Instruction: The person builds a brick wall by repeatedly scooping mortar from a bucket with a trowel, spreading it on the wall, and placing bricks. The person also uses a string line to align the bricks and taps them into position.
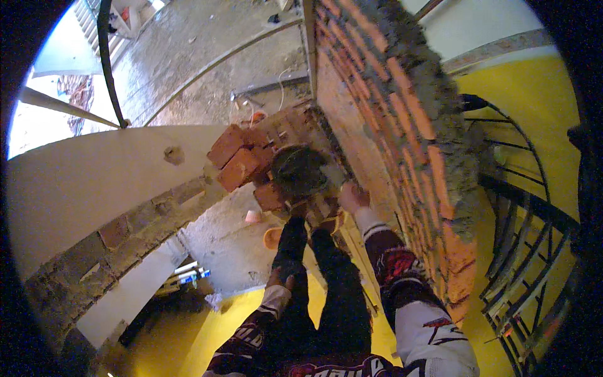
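My right hand (353, 196) is closed round the handle of a trowel (333, 174), whose greyish blade reaches over the edge of a round dark mortar pan (298, 168). Inside the pan the contents are dark and hard to make out. My left hand (282, 278) rests against my left thigh, with its fingers laid along the dark trousers and nothing seen in it. Just left of the pan lie several stacked red bricks (240, 168).
A partly built brick wall (402, 125) with rough mortar rises close on my right. At left runs a plastered wall (113, 169) with a broken top edge. Black metal railings (527, 251) stand at far right. Below, by my legs, are an orange container (272, 237) and yellow surfaces.
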Action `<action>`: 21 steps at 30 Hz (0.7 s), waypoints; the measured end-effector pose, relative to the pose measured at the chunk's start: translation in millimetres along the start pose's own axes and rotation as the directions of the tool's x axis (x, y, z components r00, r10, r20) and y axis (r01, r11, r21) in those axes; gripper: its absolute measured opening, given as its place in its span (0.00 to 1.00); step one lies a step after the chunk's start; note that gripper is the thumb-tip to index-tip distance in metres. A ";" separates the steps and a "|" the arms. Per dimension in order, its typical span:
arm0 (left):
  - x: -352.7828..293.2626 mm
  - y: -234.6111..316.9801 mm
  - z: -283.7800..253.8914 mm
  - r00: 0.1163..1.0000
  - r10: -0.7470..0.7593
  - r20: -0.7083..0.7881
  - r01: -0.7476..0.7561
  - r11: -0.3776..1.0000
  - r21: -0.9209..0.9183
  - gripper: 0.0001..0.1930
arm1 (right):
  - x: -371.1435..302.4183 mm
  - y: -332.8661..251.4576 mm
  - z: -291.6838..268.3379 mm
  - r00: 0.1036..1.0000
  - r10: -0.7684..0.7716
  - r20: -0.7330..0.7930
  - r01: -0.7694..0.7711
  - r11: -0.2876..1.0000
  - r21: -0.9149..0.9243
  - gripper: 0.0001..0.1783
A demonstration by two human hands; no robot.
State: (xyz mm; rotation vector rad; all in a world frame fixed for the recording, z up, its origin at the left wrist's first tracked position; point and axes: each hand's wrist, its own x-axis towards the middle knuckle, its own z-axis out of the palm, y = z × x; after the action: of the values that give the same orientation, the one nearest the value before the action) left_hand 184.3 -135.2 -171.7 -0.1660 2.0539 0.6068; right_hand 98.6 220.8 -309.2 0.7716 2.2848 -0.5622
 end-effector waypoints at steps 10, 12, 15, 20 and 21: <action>-16.7 -107.3 -11.4 0.796 -0.597 -0.099 0.564 0.791 -0.239 0.30 | 93.9 -53.9 63.4 0.968 -0.039 0.249 0.064 0.994 -0.091 0.17; -19.5 -116.7 -4.9 0.812 -0.573 -0.110 0.540 0.810 -0.231 0.30 | 93.3 -45.5 76.5 0.961 -0.076 0.265 0.086 0.996 -0.026 0.20; -14.3 -107.6 -1.0 0.875 -0.483 -0.043 0.470 0.866 -0.170 0.29 | 93.1 -23.3 88.0 0.959 -0.132 0.251 0.115 0.990 0.082 0.25; 4.5 -41.3 -17.0 0.930 -0.366 0.025 0.367 0.925 -0.100 0.30 | 87.8 3.7 103.2 0.960 -0.238 0.148 0.193 0.944 0.266 0.29; 7.8 -28.1 -22.4 0.932 -0.360 0.024 0.361 0.925 -0.116 0.30 | 84.7 7.1 105.5 0.957 -0.273 0.096 0.231 0.919 0.318 0.29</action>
State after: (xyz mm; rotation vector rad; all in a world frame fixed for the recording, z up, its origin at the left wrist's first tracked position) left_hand 172.7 -169.4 -178.7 -0.6001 1.9188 0.4965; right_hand 98.0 197.9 -442.7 0.5572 2.2080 -1.0750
